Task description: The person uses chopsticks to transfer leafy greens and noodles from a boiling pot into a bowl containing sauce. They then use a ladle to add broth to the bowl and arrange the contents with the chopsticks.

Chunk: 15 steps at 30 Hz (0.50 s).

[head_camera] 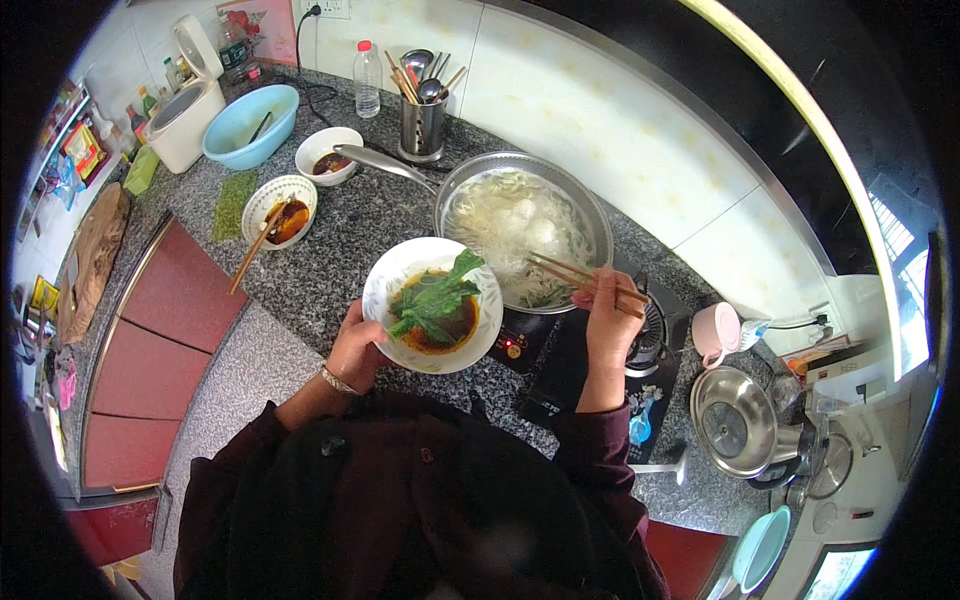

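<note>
My left hand (358, 346) grips the rim of a white patterned bowl (379, 279) and holds it tilted beside the pan. Inside the bowl, green leafy vegetables (435, 304) lie on dark reddish-brown sauce. A pair of wooden chopsticks (562, 274) is held in my right hand (609, 315), their tips over the pan's contents. That steel pan (600, 225) with a long handle sits on the cooktop, full of noodles (487, 214) in pale, bubbling liquid with white rounded pieces and some greens.
Left of the pan stand a sauce bowl (251, 199) with chopsticks across it, a second white bowl (304, 154) and a blue basin (225, 155). A steel utensil holder (422, 131) and a plastic bottle (367, 82) stand by the wall. Right lie a pot lid (750, 390) and pink mug (715, 330).
</note>
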Each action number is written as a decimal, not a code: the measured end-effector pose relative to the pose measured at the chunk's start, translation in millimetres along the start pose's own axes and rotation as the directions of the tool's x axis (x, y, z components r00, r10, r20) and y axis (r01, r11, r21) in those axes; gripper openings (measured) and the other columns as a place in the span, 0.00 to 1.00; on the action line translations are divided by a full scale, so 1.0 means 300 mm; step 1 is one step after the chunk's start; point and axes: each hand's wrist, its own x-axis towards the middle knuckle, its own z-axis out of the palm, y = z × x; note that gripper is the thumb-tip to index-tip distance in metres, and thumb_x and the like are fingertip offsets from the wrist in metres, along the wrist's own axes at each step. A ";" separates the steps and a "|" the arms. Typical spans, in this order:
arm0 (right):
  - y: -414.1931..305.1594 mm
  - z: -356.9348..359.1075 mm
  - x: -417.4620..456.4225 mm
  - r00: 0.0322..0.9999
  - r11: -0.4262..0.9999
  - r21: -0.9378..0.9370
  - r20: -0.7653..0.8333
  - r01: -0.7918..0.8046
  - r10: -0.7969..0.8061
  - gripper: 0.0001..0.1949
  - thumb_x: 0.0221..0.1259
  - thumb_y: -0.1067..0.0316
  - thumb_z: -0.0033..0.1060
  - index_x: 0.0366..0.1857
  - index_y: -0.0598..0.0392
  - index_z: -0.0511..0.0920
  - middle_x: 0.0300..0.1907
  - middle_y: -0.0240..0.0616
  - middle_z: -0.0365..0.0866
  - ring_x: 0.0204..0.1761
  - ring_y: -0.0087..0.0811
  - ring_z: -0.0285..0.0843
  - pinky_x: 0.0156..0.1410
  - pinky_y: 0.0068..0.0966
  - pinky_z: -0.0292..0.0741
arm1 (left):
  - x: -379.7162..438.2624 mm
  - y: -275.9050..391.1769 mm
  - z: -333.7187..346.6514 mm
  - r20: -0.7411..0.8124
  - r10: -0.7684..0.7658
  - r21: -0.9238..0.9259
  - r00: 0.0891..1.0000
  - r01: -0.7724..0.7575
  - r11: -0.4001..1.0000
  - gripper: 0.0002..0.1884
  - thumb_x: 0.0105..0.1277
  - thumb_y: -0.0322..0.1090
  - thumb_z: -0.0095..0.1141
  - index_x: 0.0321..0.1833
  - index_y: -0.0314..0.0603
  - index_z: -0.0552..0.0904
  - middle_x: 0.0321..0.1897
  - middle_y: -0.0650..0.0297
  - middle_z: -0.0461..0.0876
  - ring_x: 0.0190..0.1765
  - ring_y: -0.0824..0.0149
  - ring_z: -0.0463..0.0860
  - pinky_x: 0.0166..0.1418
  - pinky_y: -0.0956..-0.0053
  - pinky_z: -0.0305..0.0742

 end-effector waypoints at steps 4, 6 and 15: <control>-0.032 -0.035 0.012 0.985 0.994 0.096 -0.170 0.052 -0.035 0.13 0.69 0.63 0.49 0.33 0.64 0.76 0.25 0.39 0.79 0.20 0.28 0.79 0.27 0.21 0.79 | -0.012 0.008 0.018 -0.019 -0.011 -0.013 1.000 0.010 1.000 0.36 0.47 0.34 0.52 0.64 0.39 0.60 0.53 0.53 0.73 0.50 0.53 0.79 0.38 0.53 0.83; -0.022 -0.072 0.027 0.985 0.969 0.247 -0.165 -0.004 0.046 0.14 0.69 0.60 0.49 0.36 0.63 0.76 0.28 0.40 0.80 0.24 0.29 0.80 0.28 0.25 0.81 | -0.006 0.004 0.011 -0.003 -0.007 -0.021 1.000 0.007 1.000 0.36 0.47 0.34 0.52 0.64 0.39 0.61 0.53 0.53 0.73 0.51 0.53 0.79 0.39 0.53 0.83; 0.011 -0.116 0.036 0.966 0.893 0.448 -0.213 -0.034 0.143 0.15 0.69 0.58 0.50 0.37 0.62 0.74 0.29 0.42 0.79 0.25 0.33 0.80 0.30 0.29 0.81 | 0.003 0.005 0.009 0.007 -0.025 -0.024 1.000 0.025 0.999 0.36 0.46 0.32 0.52 0.63 0.38 0.61 0.52 0.53 0.73 0.50 0.54 0.79 0.39 0.55 0.83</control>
